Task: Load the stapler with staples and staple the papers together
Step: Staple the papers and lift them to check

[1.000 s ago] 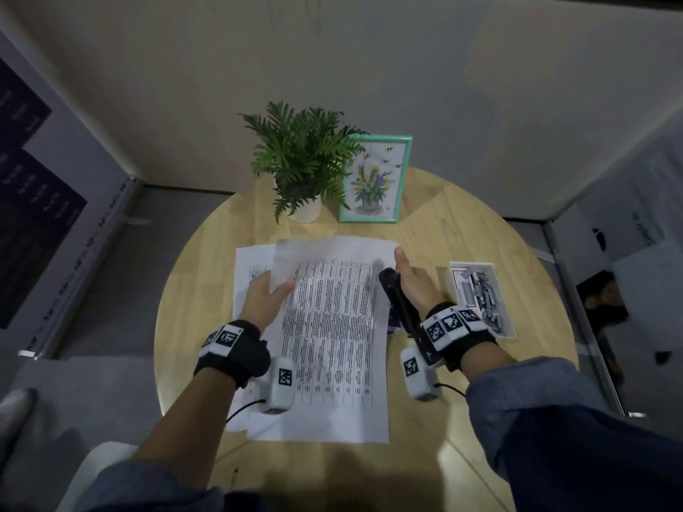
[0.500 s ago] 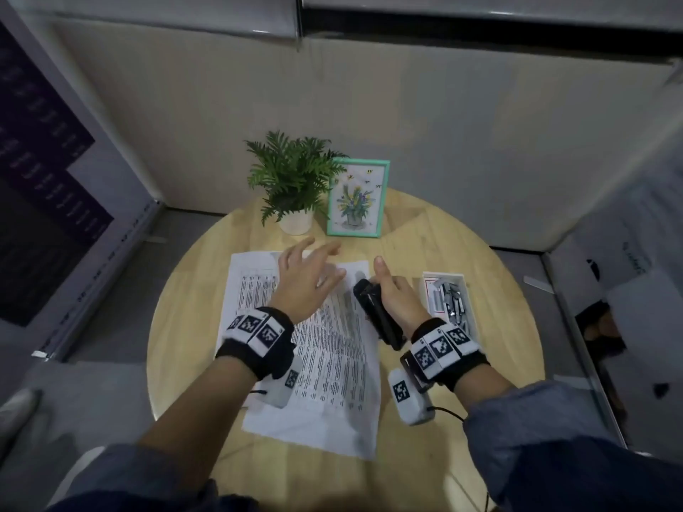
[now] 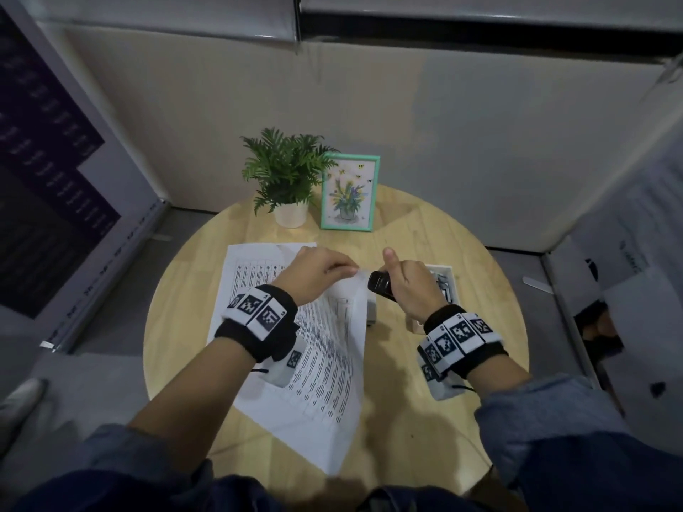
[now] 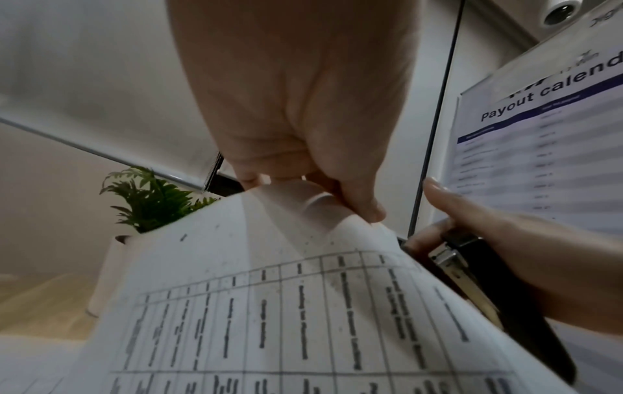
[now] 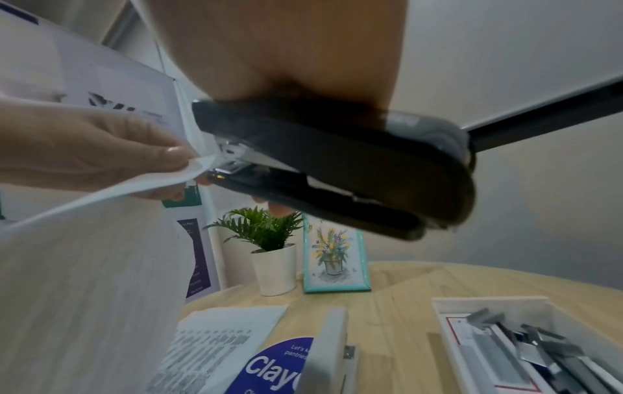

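Printed papers (image 3: 325, 367): top corner lifted off the round wooden table (image 3: 462, 364), pinched by the left hand (image 3: 318, 275). Black stapler (image 5: 337, 165): gripped in the right hand (image 3: 410, 286), mouth set just beside that corner. Staples tray (image 5: 472, 333): placed near the right wrist.

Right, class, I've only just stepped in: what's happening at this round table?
A person is about to staple papers. Their left hand pinches the raised top corner of the printed sheets and holds it at the mouth of a black stapler gripped in the right hand. The corner sits at the stapler's opening; whether a staple has gone in cannot be seen. An open box of staples lies on the wooden table to the right.
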### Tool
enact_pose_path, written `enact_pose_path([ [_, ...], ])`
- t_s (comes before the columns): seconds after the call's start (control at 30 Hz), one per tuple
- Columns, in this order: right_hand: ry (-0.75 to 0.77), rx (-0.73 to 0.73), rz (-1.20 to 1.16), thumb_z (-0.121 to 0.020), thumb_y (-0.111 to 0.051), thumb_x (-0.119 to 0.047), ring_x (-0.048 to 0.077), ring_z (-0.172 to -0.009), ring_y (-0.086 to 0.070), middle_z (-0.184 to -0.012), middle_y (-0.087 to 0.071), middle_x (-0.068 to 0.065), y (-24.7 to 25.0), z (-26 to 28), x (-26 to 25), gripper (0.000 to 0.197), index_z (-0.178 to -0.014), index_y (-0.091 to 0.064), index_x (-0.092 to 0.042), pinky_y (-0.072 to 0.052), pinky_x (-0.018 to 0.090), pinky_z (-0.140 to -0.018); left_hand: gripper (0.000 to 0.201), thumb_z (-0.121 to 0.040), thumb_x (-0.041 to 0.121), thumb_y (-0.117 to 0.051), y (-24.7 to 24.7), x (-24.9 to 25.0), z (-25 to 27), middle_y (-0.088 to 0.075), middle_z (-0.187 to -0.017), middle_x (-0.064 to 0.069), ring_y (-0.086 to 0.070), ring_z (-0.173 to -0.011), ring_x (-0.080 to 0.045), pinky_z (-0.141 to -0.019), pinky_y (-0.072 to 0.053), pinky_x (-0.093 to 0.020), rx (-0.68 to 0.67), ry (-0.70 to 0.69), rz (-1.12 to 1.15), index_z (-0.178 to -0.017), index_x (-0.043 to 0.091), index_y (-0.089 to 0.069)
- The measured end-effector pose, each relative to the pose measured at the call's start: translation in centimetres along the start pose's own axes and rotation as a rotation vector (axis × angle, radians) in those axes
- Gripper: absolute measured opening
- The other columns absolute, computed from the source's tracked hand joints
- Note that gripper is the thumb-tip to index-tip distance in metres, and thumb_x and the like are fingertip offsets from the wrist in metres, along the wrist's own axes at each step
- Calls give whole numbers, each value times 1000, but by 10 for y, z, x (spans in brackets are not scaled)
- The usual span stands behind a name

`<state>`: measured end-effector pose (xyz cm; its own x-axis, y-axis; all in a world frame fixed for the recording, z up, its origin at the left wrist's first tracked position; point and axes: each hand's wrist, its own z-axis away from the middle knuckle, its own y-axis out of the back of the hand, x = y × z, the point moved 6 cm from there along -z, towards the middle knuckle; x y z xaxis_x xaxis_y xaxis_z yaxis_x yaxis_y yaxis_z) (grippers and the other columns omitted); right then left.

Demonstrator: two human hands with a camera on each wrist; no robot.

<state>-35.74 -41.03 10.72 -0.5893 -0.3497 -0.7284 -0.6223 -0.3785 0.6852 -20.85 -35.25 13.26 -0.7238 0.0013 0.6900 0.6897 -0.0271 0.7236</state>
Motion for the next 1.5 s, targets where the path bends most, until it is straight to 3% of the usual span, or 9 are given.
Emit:
enact_pose_path([
  [0.1, 52, -29, 37, -95, -16, -55, 35, -61, -57, -60, -60, 23, -3, -2, -8, 80, -67, -63, 4, -47, 42, -67, 24, -90, 27, -57, -3, 8, 1, -72, -99, -3, -62, -92, -13, -84, -43, -25, -5, -3, 31, -106, 14, -70],
  [0.27, 85, -95, 20, -99, -20, -47, 34, -66, -59, -64, -63, 19, -9, -4, -16, 71, -67, -66, -2, -47, 42, -71, 13, -87, 29, -61, -8, 3, 3, -60, -74, 2, -53, -67, -9, -62, -35, -24, -23, 50, 68, -94, 18, -58],
  [0.43, 111, -131, -12, -100, -21, -43, 32, -63, -57, -59, -60, 14, -12, -6, -17, 69, -69, -68, -3, -45, 40, -70, 8, -86, 28, -61, -11, 3, 2, -70, -91, -6, -62, -92, -17, -75, -43, -28, -43, 45, 58, -83, 22, -57],
  [0.63, 106, -108, -42, -100, -22, -42, 34, -68, -61, -68, -67, 22, -14, -10, -13, 70, -67, -66, 0, -49, 45, -75, 11, -86, 26, -61, -13, 6, 0, -67, -88, -9, -60, -89, -20, -71, -39, -26, -17, 23, 63, -89, 16, -61],
  [0.87, 101, -101, -25, -102, -23, -34, 23, -55, -49, -47, -48, -4, -14, -9, -17, 62, -45, -45, -24, -36, 33, -65, 11, -87, 26, -60, -16, 9, 0, -68, -88, -8, -60, -90, -19, -71, -38, -20, -11, -4, 50, -90, 15, -62],
  [1.07, 91, -57, 87, -101, -21, -35, 33, -62, -56, -60, -59, 18, -13, -8, -13, 66, -50, -51, -7, -41, 39, -63, 15, -91, 22, -54, -14, 6, 1, -59, -76, 16, -54, -76, 5, -89, -36, -31, -5, 3, 27, -98, 17, -66],
  [1.2, 97, -49, 150, -102, -22, -31, 31, -63, -53, -63, -56, 14, -13, -3, -18, 61, -44, -38, -21, -32, 31, -62, 16, -91, 22, -55, -16, 4, 2, -66, -84, 8, -61, -89, -11, -102, -37, -43, -30, 6, 27, -98, 17, -68],
  [1.33, 35, -74, 131, -101, -22, -35, 30, -63, -52, -60, -55, 12, -18, -2, -13, 62, -47, -43, -14, -34, 33, -62, 18, -91, 22, -55, -16, 4, 5, -68, -89, 8, -62, -96, -13, -104, -35, -46, -51, 15, 17, -103, 18, -67],
  [1.5, -214, -137, -177, -97, -20, -51, 28, -68, -57, -67, -62, 15, -23, -8, 12, 72, -70, -61, 0, -43, 34, -74, 19, -91, 23, -52, -12, -14, 7, -68, -93, 10, -59, -101, -14, -105, -36, -46, -5, 70, 23, -101, 26, -68],
])
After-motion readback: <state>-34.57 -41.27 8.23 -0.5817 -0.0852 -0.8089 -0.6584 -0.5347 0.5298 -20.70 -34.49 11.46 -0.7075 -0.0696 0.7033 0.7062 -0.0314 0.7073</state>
